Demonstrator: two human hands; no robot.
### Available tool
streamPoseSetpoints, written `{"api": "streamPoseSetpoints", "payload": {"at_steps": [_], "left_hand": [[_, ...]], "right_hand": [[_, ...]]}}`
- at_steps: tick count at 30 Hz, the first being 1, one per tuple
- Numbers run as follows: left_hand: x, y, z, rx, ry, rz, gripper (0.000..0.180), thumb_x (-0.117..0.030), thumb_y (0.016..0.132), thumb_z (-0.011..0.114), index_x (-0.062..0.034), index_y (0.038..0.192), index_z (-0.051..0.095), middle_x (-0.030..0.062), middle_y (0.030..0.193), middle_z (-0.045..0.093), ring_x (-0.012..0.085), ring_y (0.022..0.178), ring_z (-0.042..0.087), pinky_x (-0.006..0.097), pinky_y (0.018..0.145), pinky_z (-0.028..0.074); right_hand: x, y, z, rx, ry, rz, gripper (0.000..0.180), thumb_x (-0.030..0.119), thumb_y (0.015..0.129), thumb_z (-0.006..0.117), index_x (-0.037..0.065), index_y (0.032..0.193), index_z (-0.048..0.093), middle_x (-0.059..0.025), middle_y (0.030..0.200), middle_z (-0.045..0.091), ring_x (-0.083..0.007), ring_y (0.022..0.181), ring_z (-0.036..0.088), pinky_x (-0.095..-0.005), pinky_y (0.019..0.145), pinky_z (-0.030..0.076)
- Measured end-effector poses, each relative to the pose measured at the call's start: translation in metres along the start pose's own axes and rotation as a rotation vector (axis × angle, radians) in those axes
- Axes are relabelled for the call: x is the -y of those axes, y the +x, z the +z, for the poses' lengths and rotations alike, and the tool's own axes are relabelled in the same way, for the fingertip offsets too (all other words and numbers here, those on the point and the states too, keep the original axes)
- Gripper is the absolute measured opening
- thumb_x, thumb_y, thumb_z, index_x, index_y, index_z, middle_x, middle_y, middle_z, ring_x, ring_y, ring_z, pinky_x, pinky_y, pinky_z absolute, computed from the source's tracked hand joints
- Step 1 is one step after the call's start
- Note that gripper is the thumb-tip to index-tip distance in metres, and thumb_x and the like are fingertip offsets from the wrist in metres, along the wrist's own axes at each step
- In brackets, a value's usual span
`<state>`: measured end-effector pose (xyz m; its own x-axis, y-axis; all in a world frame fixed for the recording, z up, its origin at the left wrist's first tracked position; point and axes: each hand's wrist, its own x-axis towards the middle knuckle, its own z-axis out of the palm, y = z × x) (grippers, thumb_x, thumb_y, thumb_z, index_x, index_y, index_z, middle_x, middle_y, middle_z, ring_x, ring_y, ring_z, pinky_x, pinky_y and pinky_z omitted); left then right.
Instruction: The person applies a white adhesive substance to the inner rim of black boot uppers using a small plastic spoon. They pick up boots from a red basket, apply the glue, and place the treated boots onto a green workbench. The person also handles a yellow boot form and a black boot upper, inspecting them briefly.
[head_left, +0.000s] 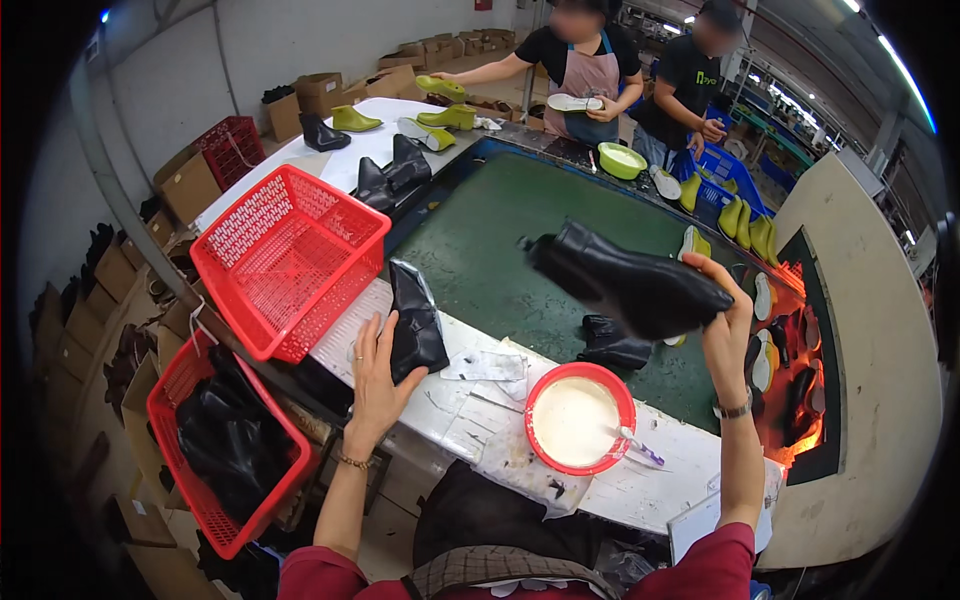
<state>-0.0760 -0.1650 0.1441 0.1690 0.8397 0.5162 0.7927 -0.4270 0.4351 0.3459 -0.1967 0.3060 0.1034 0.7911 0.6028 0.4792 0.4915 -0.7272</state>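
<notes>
In my right hand (722, 318) is a black ankle boot (640, 285), gripped at the toe and held up sideways over the green belt. My left hand (378, 375) has its fingers spread, with thumb and fingertips against a second black boot (418, 335) lying on its side at the table edge. A red bowl of creamy white liquid (575, 420) stands between my arms, a brush (640, 447) resting in it. Beneath the raised boot, another black boot (612, 342) lies on the green conveyor belt (500, 235).
An empty red basket (290, 260) tilts at the left, above a red crate of black boots (225, 430). To the right, an opening glowing orange (795, 360) holds several shoes. Two people work across the belt, near a green bowl (622, 160) and a blue crate (715, 195).
</notes>
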Motion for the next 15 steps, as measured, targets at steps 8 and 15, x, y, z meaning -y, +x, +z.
{"api": "streamPoseSetpoints", "payload": {"at_steps": [8, 15], "left_hand": [[-0.067, -0.021, -0.038, 0.195, -1.978, -0.168, 0.082, -0.047, 0.106, 0.050, -0.0121, 0.166, 0.006, 0.0240, 0.158, 0.041, 0.0323, 0.144, 0.046, 0.045, 0.113, 0.045], [-0.124, -0.027, -0.047, 0.897, -1.649, -0.231, 0.081, 0.006, 0.085, 0.072, 0.0009, 0.157, 0.034, 0.0114, 0.150, 0.051, 0.0227, 0.134, 0.055, 0.036, 0.112, 0.045]], "right_hand": [[0.048, -0.094, 0.047, 0.107, 0.497, 0.281, 0.033, 0.006, 0.094, 0.059, -0.011, 0.121, 0.066, -0.0134, 0.110, 0.073, -0.0170, 0.100, 0.069, -0.0278, 0.091, 0.053], [0.026, -0.185, -0.017, -0.351, 0.751, 0.466, 0.039, 0.022, 0.100, 0.061, -0.010, 0.123, 0.060, -0.0204, 0.106, 0.074, -0.0240, 0.090, 0.075, -0.0321, 0.079, 0.062]]}}
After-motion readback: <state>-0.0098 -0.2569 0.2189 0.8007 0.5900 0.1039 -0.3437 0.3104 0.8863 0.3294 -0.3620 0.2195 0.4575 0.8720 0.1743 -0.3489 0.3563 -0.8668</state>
